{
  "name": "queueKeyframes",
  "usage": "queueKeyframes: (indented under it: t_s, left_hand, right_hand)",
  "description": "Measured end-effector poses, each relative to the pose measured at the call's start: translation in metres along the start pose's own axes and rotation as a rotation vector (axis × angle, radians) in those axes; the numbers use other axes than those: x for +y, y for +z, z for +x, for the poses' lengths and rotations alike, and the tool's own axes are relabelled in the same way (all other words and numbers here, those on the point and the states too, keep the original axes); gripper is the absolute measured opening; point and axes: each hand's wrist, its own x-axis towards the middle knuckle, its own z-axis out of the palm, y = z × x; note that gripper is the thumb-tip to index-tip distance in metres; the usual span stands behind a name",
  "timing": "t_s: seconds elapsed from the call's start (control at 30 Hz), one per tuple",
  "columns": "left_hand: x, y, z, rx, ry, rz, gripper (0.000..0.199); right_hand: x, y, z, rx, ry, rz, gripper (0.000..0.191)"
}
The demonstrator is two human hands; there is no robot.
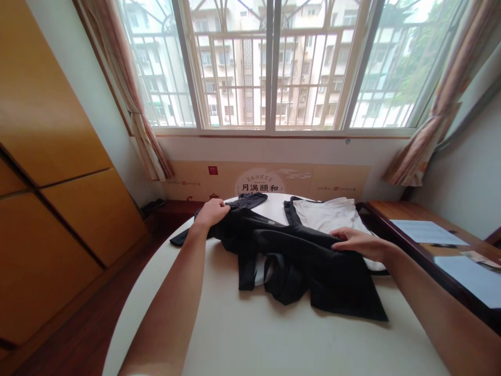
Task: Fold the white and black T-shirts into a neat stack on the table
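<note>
The left hand (211,211) grasps one end of a black garment (270,235), fingers curled over the cloth, while the right hand (358,244) seems to pinch the same garment toward its other end, thumb and fingertips on the fabric. Between the two grips the cloth runs in long, loose creases; an even, gentle pull outward from both hands should smooth these better than a tug from one side. Just nearer the person than the grips, the garment's lower parts hang or lie bunched in loops, with a broad flap spreading below the right hand. Those loops look likely to catch on one another, so it would be wise to lift them slightly and shake them apart before laying the cloth flat. Under all of it is the white table (230,324), with a bare stretch on the near side of the grips that would suit spreading. A dark cloth (254,199) lies just beyond the left hand, and a white garment (326,214) just beyond the right, close enough to be dragged along, so working toward the body seems safer. Farther right of the right hand, a wooden desk (376,210) bears papers (428,231).
</note>
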Motion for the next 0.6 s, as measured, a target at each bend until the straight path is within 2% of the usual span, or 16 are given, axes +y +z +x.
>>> queueKeyframes:
  t_s: [0.1,0.17,0.23,0.33,0.4,0.47,0.53,0.6]
  left_hand:
    - [-0.008,-0.002,0.003,0.087,-0.109,-0.030,0.020]
    - [-0.014,-0.003,0.005,0.153,-0.156,-0.051,0.019]
    - [-0.019,-0.002,0.007,0.188,-0.164,-0.070,0.016]
    - [-0.027,0.000,0.009,0.156,-0.143,-0.057,0.022]
    - [-0.034,0.001,0.010,0.098,-0.135,-0.027,0.021]
    - [-0.043,-0.001,0.010,-0.020,-0.143,-0.008,0.015]
    - [-0.053,-0.005,0.009,-0.181,-0.168,0.009,0.009]
    - [-0.064,-0.010,0.007,-0.318,-0.185,0.019,0.007]
  right_hand:
    - [0.002,-0.003,0.000,0.077,-0.072,0.111,0.047]
    - [0.004,-0.005,-0.002,0.087,-0.057,0.179,0.046]
    - [0.004,-0.007,-0.005,0.075,-0.009,0.182,0.045]
    - [0.003,-0.011,-0.010,-0.016,0.068,0.084,0.044]
    - [0.003,-0.014,-0.013,-0.106,0.089,0.023,0.044]
    - [0.005,-0.018,-0.015,-0.111,0.064,0.012,0.044]
    - [0.010,-0.024,-0.015,0.037,0.015,0.063,0.049]
    - [0.015,-0.028,-0.012,0.255,-0.006,0.139,0.054]
